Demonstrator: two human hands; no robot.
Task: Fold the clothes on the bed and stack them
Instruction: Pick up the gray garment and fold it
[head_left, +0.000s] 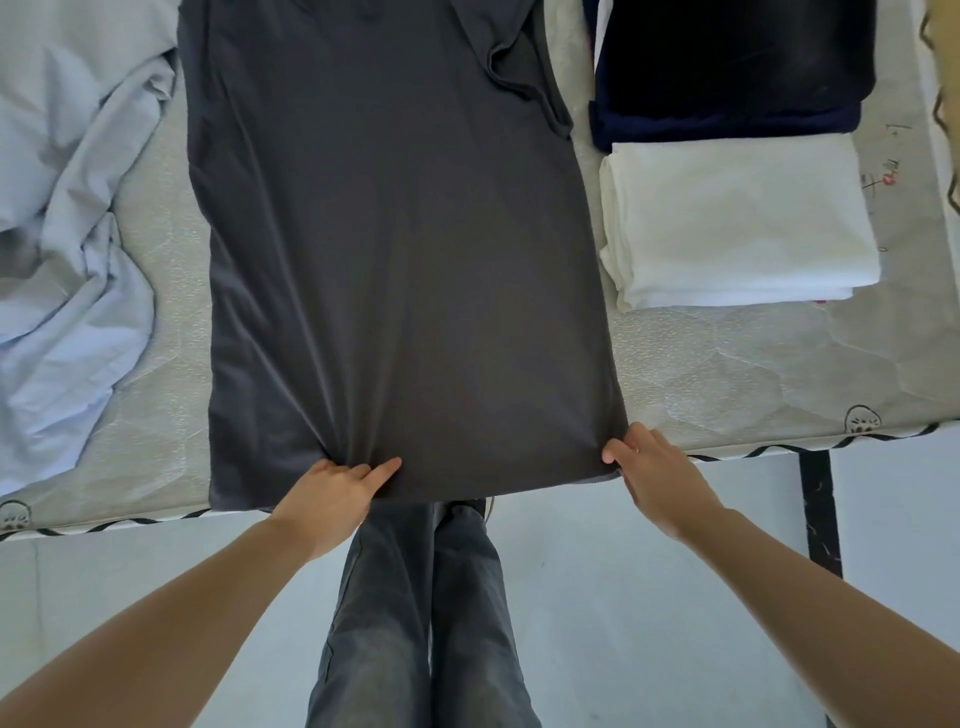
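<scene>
A dark grey T-shirt (395, 249) lies flat and lengthwise on the bed, its hem hanging just over the near edge. My left hand (332, 493) pinches the hem left of centre, where the cloth bunches into creases. My right hand (654, 467) grips the hem's right corner. One sleeve is folded in at the shirt's upper right. To the right lie a folded white garment (737, 218) and, behind it, a folded navy garment (727, 62).
A crumpled pale blue garment (67, 234) lies at the left of the mattress (753, 374). The bed's near edge runs across the view, with a dark bed leg (821, 509) at the right. My legs stand on the pale floor below.
</scene>
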